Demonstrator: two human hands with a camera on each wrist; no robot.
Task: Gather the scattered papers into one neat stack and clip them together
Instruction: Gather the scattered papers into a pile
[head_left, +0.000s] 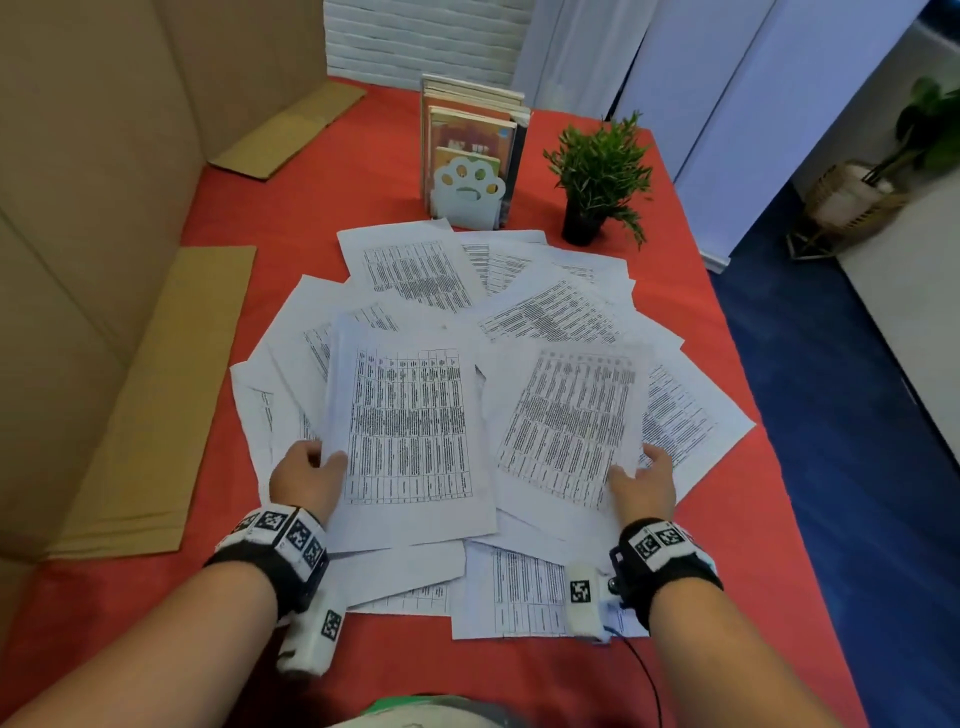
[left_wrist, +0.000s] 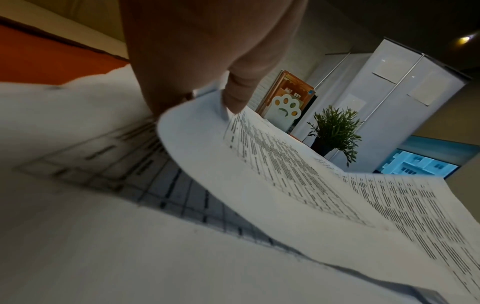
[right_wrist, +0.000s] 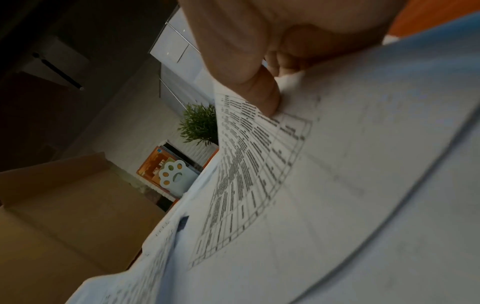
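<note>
The papers lie fanned across the middle of the frame on the red table, overlapping at every angle, none squared up yet. The left hand has its grip pinched on the left edge of one printed sheet, thumb on top and fingers beneath, so the edge curls up off the pile. The right hand has its thumb on the lower corner of another sheet at centre right, fingers tucked under it.

To my eye this is the first gathering. It would go best by drawing the two sheets together over the centre, then sweeping the far sheets near the plant and the book stand inward, and tapping the edges level on the table. No clip shows anywhere in view.
</note>
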